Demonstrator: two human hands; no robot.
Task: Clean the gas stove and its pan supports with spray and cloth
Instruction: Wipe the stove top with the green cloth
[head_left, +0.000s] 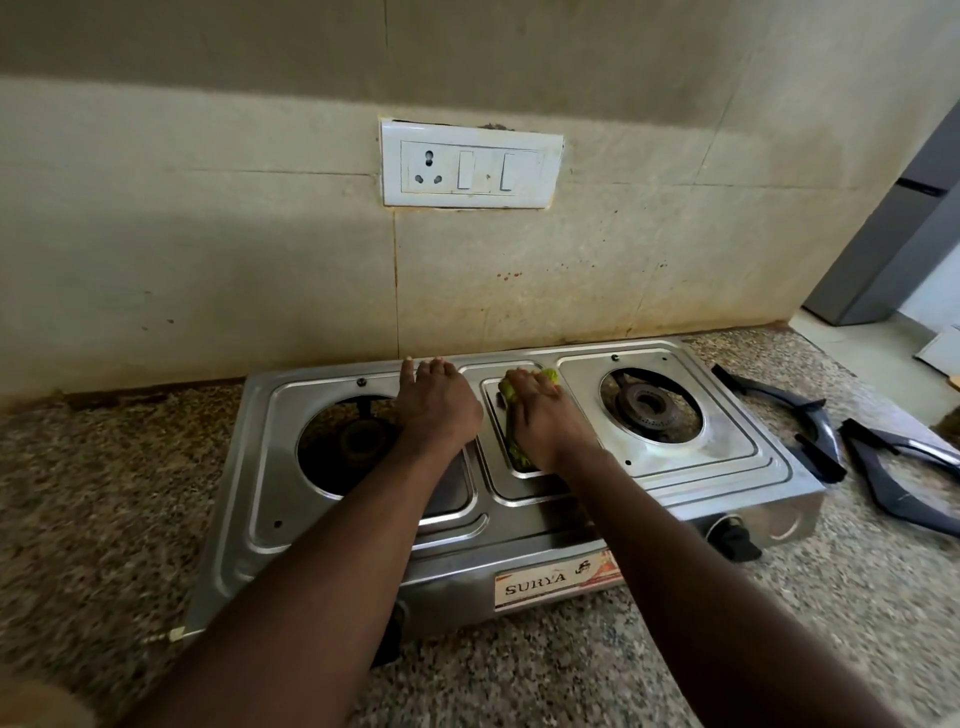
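A two-burner steel gas stove sits on the granite counter with both pan supports taken off. My right hand presses a green cloth onto the stove's middle panel, fingers spread over it. My left hand rests flat on the stove top beside the left burner, fingertips at the back edge. The right burner is uncovered. Two dark pan supports lie on the counter to the stove's right. No spray bottle is in view.
A tiled wall with a white socket and switch plate rises right behind the stove. Black control knob sticks out of the stove's front. A grey fridge side stands at far right. Speckled granite counter extends left and in front.
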